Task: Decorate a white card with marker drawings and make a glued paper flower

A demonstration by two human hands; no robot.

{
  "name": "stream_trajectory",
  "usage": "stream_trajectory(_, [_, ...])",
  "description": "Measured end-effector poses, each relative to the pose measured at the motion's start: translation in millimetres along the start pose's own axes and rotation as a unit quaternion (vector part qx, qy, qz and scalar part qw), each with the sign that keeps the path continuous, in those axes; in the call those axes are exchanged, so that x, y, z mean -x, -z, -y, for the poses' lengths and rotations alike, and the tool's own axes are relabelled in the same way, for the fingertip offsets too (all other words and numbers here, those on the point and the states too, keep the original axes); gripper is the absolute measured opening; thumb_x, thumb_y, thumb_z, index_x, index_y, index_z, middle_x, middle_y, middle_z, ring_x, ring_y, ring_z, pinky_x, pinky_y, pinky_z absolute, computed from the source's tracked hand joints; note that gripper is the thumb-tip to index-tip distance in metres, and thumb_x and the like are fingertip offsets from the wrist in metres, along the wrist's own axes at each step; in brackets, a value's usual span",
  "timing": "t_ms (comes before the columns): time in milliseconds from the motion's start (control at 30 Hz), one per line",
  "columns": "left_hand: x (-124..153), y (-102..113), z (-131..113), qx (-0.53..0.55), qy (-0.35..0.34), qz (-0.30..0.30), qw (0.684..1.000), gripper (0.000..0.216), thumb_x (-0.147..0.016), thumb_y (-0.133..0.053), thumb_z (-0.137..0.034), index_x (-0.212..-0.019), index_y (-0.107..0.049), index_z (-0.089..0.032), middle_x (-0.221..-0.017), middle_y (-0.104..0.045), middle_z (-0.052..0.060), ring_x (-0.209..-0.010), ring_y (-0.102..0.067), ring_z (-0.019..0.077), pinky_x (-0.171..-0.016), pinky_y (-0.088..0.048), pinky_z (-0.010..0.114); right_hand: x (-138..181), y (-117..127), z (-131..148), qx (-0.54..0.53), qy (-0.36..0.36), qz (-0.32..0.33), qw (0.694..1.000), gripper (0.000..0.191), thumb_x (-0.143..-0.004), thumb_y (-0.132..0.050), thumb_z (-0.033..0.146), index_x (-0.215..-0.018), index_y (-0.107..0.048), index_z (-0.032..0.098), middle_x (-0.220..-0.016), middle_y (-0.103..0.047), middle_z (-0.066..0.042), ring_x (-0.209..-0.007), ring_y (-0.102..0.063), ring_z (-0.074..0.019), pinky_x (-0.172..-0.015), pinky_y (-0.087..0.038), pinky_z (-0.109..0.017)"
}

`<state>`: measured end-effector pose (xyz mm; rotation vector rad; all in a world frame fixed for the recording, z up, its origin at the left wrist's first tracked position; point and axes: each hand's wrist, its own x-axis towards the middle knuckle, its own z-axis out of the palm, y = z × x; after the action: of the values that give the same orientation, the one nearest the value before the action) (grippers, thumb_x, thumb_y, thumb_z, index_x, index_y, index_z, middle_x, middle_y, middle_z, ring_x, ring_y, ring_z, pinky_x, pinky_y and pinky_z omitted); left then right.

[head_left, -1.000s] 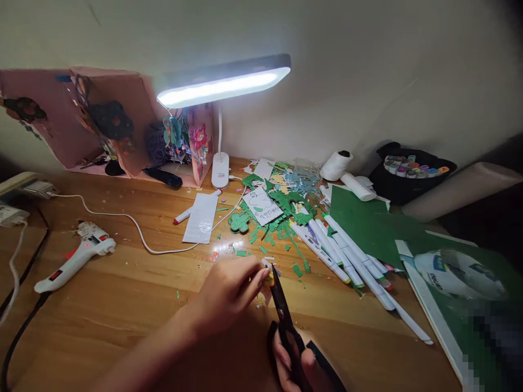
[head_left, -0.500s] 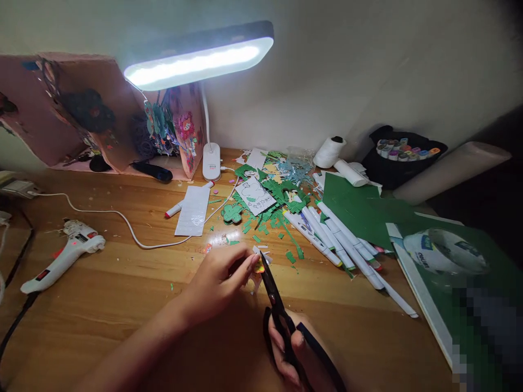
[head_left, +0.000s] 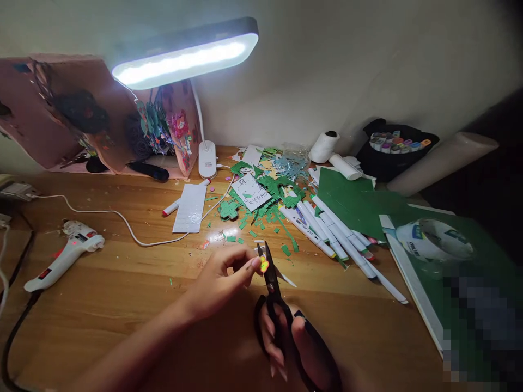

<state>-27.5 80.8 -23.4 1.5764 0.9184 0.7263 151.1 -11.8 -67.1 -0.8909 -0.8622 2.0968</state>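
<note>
Between the thumb and fingers of my left hand (head_left: 224, 277) is a small yellow and orange paper cutout (head_left: 264, 265). My right hand (head_left: 281, 337) grips black-handled scissors (head_left: 273, 288), thumb in one loop and fingers in the other. The scissor blades are slightly parted and point away from me, right beside the cutout. A thin white paper strip (head_left: 286, 277) shows just right of the blades. Beyond my hands lie green paper scraps (head_left: 281, 188), a green flower cutout (head_left: 227, 210) and a white card with line drawings (head_left: 250, 191).
A glue gun (head_left: 67, 256) with a black cord lies at left. A lit lamp (head_left: 188, 57) hangs over the desk's back. White markers (head_left: 327, 228) lie at right, near green sheets (head_left: 351, 204) and a tape roll (head_left: 435, 239). A pink box (head_left: 110, 109) stands back left.
The scissor blades have parted, and a white strip now shows beside them. The cutout is turned so more of its yellow and orange face shows. The whole view has shifted slightly.
</note>
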Motion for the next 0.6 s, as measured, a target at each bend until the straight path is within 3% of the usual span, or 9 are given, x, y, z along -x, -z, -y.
stream_trajectory(200, [0, 0, -1, 0.024, 0.022, -0.001, 0.999, 0.029, -0.089, -0.049, -0.037, -0.071, -0.055, -0.015, -0.059, -0.047, -0.004, -0.055, -0.040, 0.0085, -0.051, -0.028, 0.020, -8, -16, -9, 0.004, 0.046, -0.039, 0.998, 0.058, -0.074, -0.042, 0.074, -0.083, -0.051, 0.018, -0.056, -0.043, 0.004, -0.044, -0.037, -0.0077, -0.049, -0.036, -0.023])
stream_trajectory(600, [1, -1, -1, 0.075, 0.043, 0.030, 0.996, 0.031, -0.090, -0.049, -0.039, -0.071, -0.053, -0.016, -0.063, -0.051, -0.002, -0.053, -0.042, 0.0076, -0.048, -0.032, 0.018, -5, 2, -1, 0.015, 0.016, -0.006, 1.000, 0.056, -0.071, -0.046, 0.074, -0.083, -0.058, 0.020, -0.062, -0.054, -0.001, -0.056, -0.052, -0.0149, -0.060, -0.046, -0.030])
